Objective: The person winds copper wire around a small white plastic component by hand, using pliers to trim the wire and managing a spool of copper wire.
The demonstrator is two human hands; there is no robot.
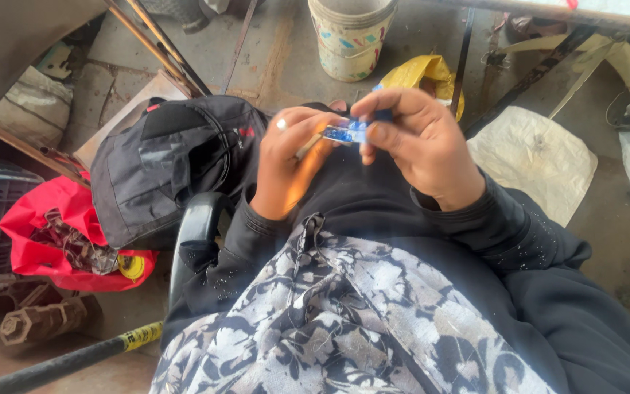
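Scarf [344, 321], floral grey-white fabric, lies nearest over the lap, black sleeves either side. Left hand [289, 164] above it, wrist bent up, fingers curled tight round a thin tan stick [308, 147]; ring on one finger. Stick tip touches the blue packet [348, 132]. Right hand [413, 142] comes in from the right, palm down, thumb and fingertips pinched closed on that packet: small, flat, glossy, blue with white patches. Packet sits between both hands, mid-frame, held up over the lap. Both forearms angle inward, meeting at the packet.

Left of the lap: black chair arm [195, 226], smooth plastic, then black backpack [169, 164], soft, slumped. Red bag [45, 233] beside it, crumpled, with a yellow tape roll [131, 266]. Rusty hex-ended metal parts [34, 321] and a dark rod [60, 361] on the floor lower left. Right: white sack [541, 157], flat, woven. Farther: yellow bag [421, 73], then painted bucket [350, 36] on the concrete floor [278, 58].
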